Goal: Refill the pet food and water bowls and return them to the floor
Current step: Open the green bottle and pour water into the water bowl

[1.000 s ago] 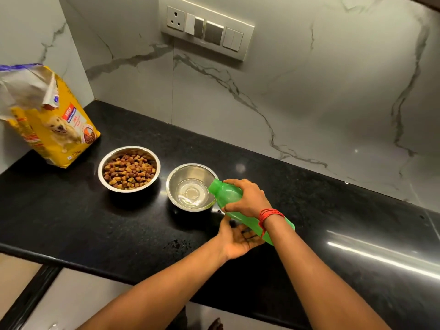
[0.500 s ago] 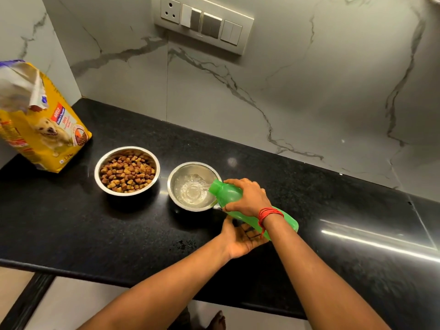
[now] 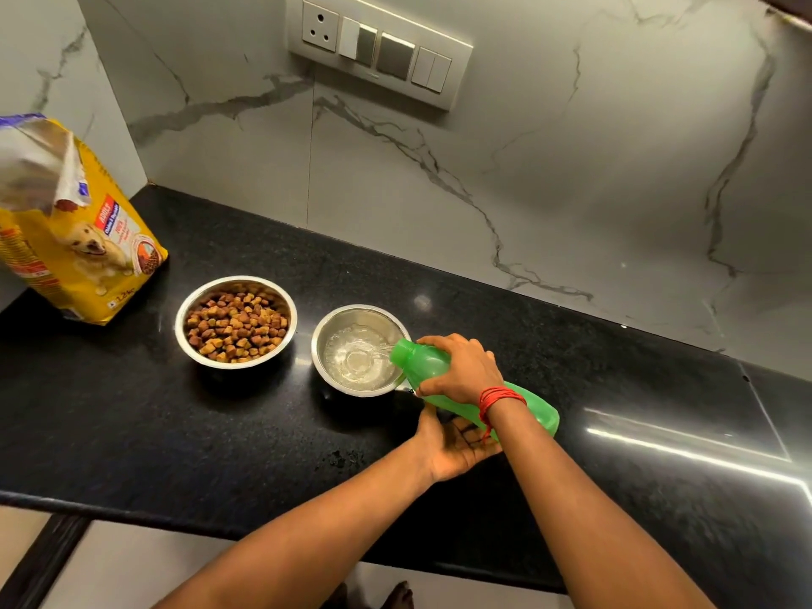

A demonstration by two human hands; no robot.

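A steel water bowl (image 3: 363, 317) stands on the black counter (image 3: 184, 437) with water swirling in it. My right hand (image 3: 461, 367) grips a green bottle (image 3: 425, 361) from above, tilted so its open mouth is over the bowl's right rim, and a thin stream runs out. My left hand (image 3: 452, 450) is cupped palm-up under the bottle's lower half, with a small dark shape in the palm. To the left of the water bowl, a second steel bowl (image 3: 236, 280) is full of brown kibble.
An opened yellow dog food bag (image 3: 79, 243) stands at the counter's far left, against the wall. A switch panel (image 3: 378, 50) is on the marble wall behind. The counter's front edge is close to me, with floor and toes below it.
More water has gathered in the bowl, and its surface now ripples. The bottle and both hands hold the same pose. My head has shifted a little.
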